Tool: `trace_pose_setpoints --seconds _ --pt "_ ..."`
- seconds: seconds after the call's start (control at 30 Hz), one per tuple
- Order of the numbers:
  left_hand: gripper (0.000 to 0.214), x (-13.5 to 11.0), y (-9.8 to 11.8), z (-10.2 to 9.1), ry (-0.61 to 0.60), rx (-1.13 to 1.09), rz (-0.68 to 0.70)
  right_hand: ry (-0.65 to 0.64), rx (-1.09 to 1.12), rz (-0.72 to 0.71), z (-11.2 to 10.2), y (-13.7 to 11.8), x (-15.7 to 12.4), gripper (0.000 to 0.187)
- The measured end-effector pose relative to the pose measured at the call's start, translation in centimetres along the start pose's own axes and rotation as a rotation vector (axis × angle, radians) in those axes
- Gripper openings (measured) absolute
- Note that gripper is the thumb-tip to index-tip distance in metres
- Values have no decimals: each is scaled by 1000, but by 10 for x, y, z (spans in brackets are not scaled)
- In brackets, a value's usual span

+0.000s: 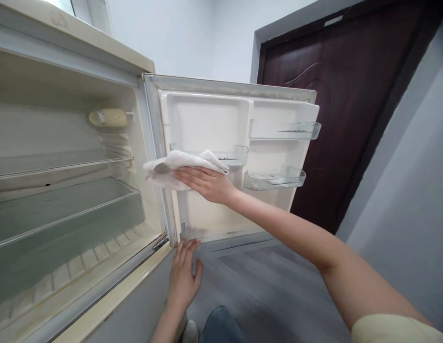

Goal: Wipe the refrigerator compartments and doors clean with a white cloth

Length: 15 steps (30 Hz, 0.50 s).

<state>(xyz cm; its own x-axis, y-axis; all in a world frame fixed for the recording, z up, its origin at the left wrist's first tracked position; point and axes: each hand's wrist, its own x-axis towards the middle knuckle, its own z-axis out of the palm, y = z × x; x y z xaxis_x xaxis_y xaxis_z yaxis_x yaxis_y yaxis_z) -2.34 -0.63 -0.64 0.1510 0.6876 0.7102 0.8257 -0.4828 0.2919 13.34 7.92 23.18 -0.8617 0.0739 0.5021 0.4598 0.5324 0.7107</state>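
Note:
My right hand (210,185) reaches across to the inside of an open refrigerator door (207,119). It holds a white cloth (193,160), fingers laid along it, in front of the left middle door shelf (236,156). The cloth hangs folded and partly covers that shelf; whether it touches the door panel I cannot tell. Lower down, my left hand (184,276) has its fingers stretched out, the tips at the bottom hinge-side corner of the door. Nothing shows in that hand.
The refrigerator's open compartment (150,190) is on the left, with a glass shelf (57,162), a clear drawer (75,228) and a yellowish lamp housing (112,117). Further clear shelves (278,180) line the door's right side. Behind stands a dark red room door (336,119); grey floor (264,281) lies below.

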Motion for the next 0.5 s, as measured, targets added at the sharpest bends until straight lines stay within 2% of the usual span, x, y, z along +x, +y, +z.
trace_pose_setpoints --seconds 0.1,0.2,0.33,0.43,0.5 --pt "43 0 -1 1 18 -9 13 -117 17 121 0 8 -28 53" --pt "42 1 -2 2 36 -14 22 -149 -3 280 -7 12 -55 57" --pt "43 1 -4 6 68 5 47 -52 -42 345 -26 5 -86 58" --pt "44 0 -7 8 74 21 58 71 -143 330 -44 1 -111 61" --pt "44 0 -9 9 81 38 63 185 -252 372 -58 9 -125 66"
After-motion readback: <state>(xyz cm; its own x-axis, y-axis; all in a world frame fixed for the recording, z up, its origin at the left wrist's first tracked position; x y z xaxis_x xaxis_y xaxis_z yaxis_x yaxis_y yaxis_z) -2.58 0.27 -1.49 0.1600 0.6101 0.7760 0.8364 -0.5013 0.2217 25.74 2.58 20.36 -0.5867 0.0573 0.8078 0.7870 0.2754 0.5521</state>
